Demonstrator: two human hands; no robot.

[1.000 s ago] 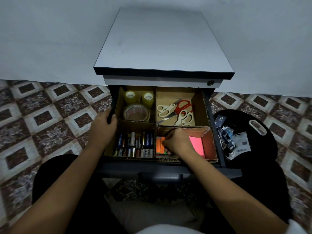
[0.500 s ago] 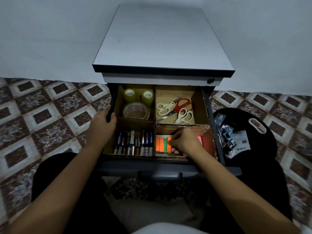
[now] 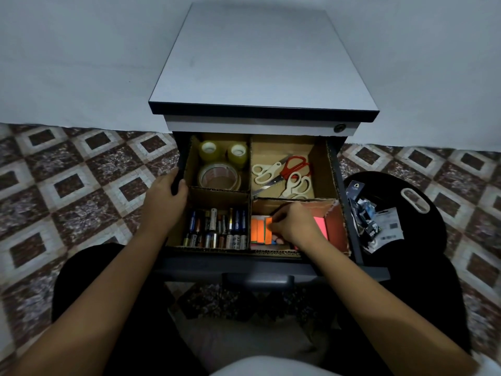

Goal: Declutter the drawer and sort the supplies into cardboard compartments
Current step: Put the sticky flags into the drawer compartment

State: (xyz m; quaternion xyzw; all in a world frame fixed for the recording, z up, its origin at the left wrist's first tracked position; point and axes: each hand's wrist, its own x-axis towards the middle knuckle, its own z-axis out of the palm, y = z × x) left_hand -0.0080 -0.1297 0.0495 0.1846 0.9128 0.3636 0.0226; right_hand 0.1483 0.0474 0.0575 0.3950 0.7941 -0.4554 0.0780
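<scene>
The open drawer [image 3: 352, 234] holds a cardboard insert with four compartments. Tape rolls [image 3: 219, 176] lie in the far left one, scissors [image 3: 284, 175] in the far right, batteries [image 3: 217, 229] in the near left. The near right compartment holds orange sticky notes [image 3: 259, 229] and a pink pad [image 3: 321, 226]. My left hand [image 3: 165, 202] grips the drawer's left wall. My right hand [image 3: 294, 223] is inside the near right compartment, fingers curled and pinching the edge of the orange sticky notes; it hides small items beneath it.
The grey cabinet top [image 3: 263, 58] stands above the drawer against a white wall. A black round stool [image 3: 401, 213] at the right carries torn packaging [image 3: 371, 221] and a white ring-shaped item [image 3: 414, 200]. Patterned floor tiles lie on both sides.
My right hand has shifted slightly within the near right compartment, and the orange notes now stand more upright at its fingertips. My left hand stays on the drawer wall.
</scene>
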